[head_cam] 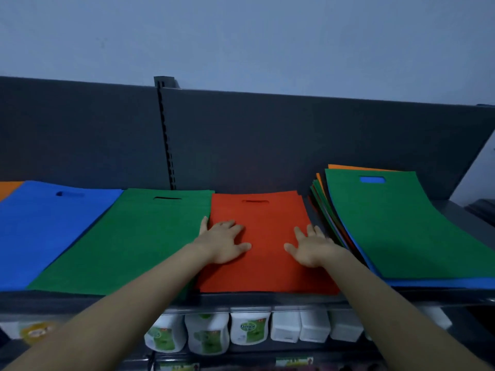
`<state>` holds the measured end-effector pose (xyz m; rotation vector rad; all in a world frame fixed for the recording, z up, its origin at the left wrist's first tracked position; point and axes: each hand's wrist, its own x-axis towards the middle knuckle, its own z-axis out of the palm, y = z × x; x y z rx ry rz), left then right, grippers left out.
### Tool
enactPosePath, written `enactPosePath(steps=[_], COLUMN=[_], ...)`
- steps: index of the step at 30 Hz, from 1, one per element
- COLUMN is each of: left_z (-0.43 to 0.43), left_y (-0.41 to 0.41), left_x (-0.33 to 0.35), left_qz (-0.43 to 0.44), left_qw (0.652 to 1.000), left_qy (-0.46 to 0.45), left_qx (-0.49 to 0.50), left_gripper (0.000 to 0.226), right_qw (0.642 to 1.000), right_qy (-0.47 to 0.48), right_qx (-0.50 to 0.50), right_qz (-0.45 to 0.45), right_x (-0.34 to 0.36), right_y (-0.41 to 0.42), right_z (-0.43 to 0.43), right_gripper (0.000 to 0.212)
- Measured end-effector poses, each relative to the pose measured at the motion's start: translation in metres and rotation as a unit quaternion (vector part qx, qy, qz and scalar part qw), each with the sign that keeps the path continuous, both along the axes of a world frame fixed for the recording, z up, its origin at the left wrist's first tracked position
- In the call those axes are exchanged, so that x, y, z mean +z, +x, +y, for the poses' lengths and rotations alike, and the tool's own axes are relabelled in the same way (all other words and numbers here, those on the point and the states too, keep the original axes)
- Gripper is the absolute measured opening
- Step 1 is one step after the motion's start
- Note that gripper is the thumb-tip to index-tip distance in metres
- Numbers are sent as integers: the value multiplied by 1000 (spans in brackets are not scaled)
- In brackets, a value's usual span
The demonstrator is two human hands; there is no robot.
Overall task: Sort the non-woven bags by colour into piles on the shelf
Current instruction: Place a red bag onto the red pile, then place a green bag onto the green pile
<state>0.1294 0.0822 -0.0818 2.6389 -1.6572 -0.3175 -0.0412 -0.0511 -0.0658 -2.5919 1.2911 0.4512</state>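
Observation:
Flat non-woven bags lie in piles along the shelf (241, 297). From left there is an orange corner (8, 188), a blue pile (40, 231), a green pile (128, 242) and a red pile (267, 253). At the right a mixed stack (401, 226) has a green bag on top, with blue, orange and red edges showing beneath. My left hand (223, 243) rests flat on the red pile's left side, fingers spread. My right hand (312, 247) lies flat on the same pile's right side, close to the mixed stack's edge.
A dark back panel (294, 143) with a slotted upright (166, 135) rises behind the piles. On the shelf below stand several white bottles (249, 329) with green labels.

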Motion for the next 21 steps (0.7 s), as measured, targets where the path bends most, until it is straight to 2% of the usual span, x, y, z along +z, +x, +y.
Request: enactPosePath(steps=[4,7,12,16,21], left_z=[-3,-10,-29,-55,-86], left_y=[4,5,-3,-28,-77], left_x=[7,14,27,41,48], left_qz=[-61,-81,-85,-88,-66], left_qw=[998,995,990,982,977], left_qy=[-1,-45,-90,-139,-169], left_qx=[-27,-32,-62,-94,-110], left_gripper=[72,75,73,74,74], right_qw=[991,955,921,909,929], right_qy=[38,96,-19,-51,-69], right_qx=[-4,-28,-31,-101,-188], right_qz=[-130,-279,-388,-401,-311], right_x=[3,27,66,81,75], right_y=[2,2,-24,-70,-131], right_z=[4,9,-7,-36,-75], right_gripper=[71,62,38,41,55])
